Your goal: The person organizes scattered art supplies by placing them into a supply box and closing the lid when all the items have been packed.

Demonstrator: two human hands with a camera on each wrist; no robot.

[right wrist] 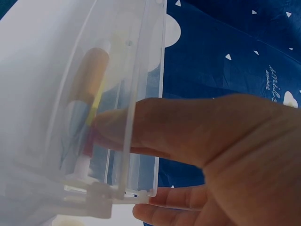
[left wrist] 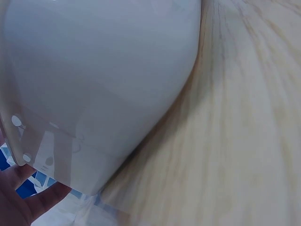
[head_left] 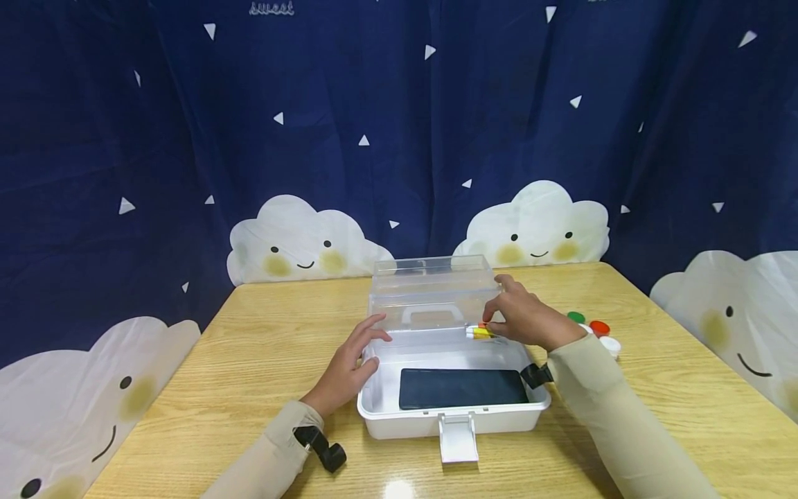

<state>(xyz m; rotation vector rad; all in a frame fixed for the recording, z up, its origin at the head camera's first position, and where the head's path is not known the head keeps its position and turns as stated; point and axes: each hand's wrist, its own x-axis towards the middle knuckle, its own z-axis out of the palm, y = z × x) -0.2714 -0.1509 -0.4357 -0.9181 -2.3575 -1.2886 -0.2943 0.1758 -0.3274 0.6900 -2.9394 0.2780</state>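
Your right sleeve (head_left: 626, 416), nearest: beside the box (head_left: 514, 421). Your left hand (head_left: 352, 362): fingers apart at its left side, likely to steady it. Your right hand (head_left: 524, 312): pinching pens (head_left: 479, 335) by the hinged lid (head_left: 430, 283), laid open for access.

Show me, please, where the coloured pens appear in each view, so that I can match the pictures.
Head: coloured pens just right of centre, at the right hand.
Left wrist: not in it.
Right wrist: coloured pens left of centre, seen through translucent plastic.
Shared landmark: the white box, upper left in the left wrist view, left in the right wrist view.
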